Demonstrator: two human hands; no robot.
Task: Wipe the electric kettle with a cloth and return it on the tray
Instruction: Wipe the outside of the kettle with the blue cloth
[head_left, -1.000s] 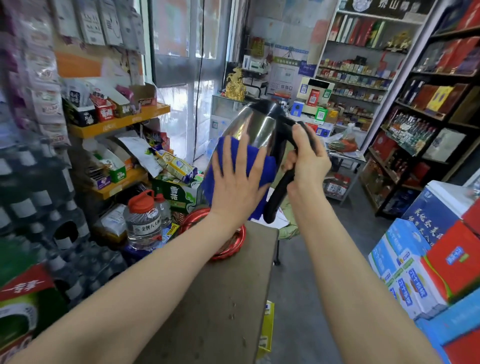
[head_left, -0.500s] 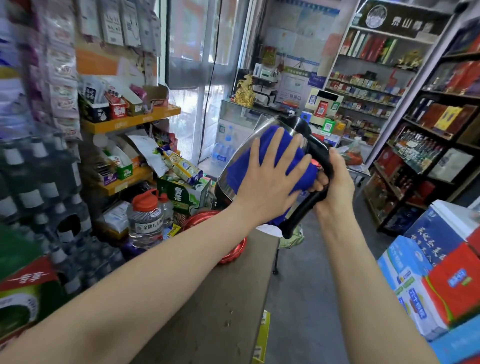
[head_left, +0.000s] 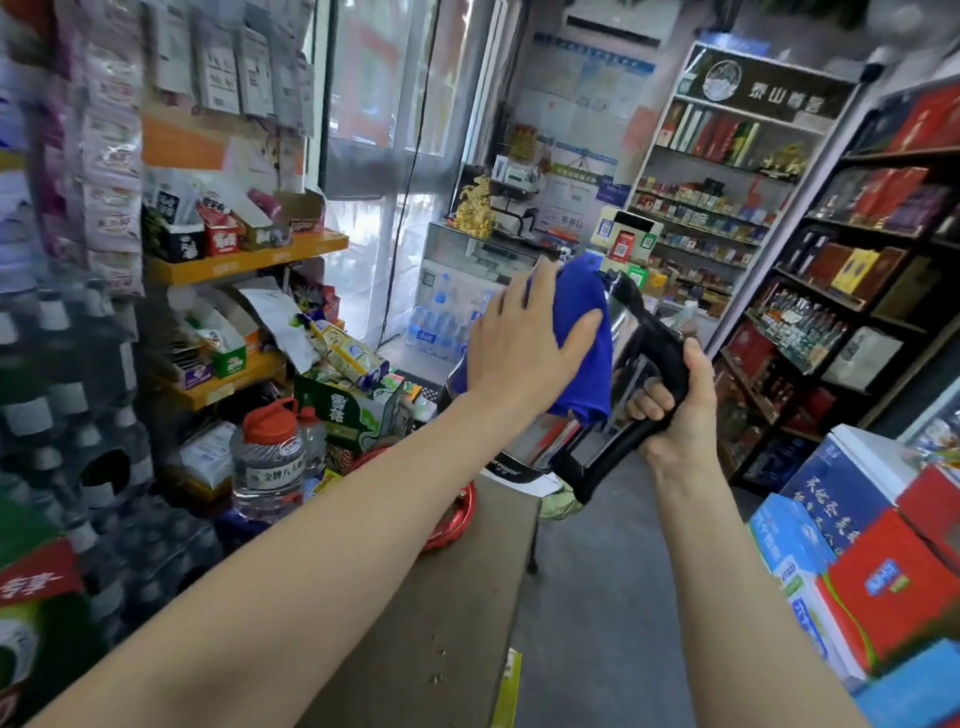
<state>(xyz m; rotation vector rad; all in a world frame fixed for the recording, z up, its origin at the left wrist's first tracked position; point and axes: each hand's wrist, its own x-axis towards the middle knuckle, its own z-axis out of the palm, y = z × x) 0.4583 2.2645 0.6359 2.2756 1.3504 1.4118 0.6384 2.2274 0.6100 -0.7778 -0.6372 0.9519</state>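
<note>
There is one electric kettle (head_left: 530, 449), one blue cloth (head_left: 582, 338), one red tray (head_left: 452, 519) and one brown table (head_left: 426, 623). Two hands are in view, the left hand (head_left: 524, 338) and the right hand (head_left: 675, 410), each with a bare forearm. Two orange shelves show at the left: an upper shelf (head_left: 244, 262) and a lower shelf (head_left: 234, 382). Two clear jugs with red caps stand there, a large jug (head_left: 267, 457) and a small jug (head_left: 311, 441), along with one green carton (head_left: 353, 410). Two golden ornaments are visible: one gold figurine (head_left: 475, 208) and a second gold figurine (head_left: 784, 158). The bottled-water packs, hanging packets and shelved boxes are too many and too blurred to count.
</note>
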